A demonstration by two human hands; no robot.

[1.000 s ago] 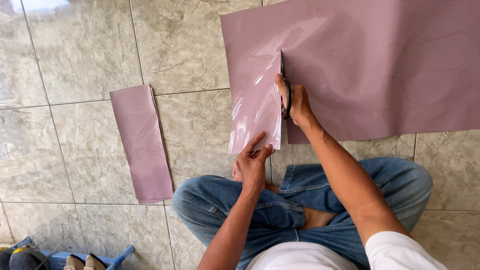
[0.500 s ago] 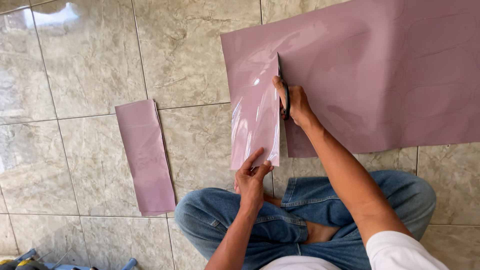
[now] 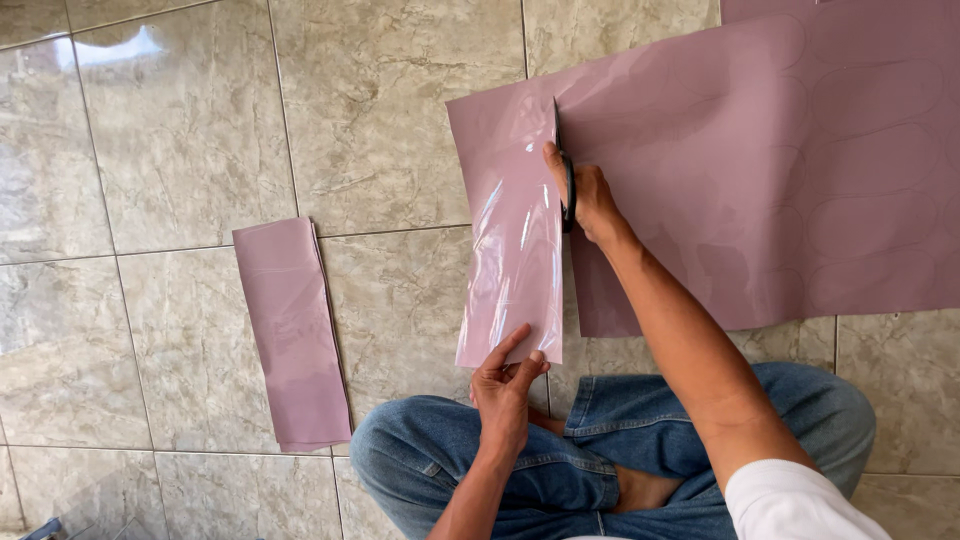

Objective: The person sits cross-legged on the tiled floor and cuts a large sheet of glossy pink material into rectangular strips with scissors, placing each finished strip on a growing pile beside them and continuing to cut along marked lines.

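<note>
Tiled floor point(image 3: 180, 150), right hand point(image 3: 590, 195) gripping scissors point(image 3: 566, 180) further up mauve sheet point(image 3: 760, 170), left hand point(image 3: 505, 385) still pinching strip point(image 3: 515, 260).

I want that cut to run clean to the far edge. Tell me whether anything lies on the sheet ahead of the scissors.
Nothing visible does. The scissors in the right hand point up the mauve sheet, and the stretch ahead to its far edge is bare. The left hand holds the part-cut strip lifted to one side.

Bare tiled floor point(image 3: 200, 130) lies open left of the mauve sheet point(image 3: 760, 170). Only a cut strip point(image 3: 292, 335) and bent knees point(image 3: 430, 460) interrupt it.
</note>
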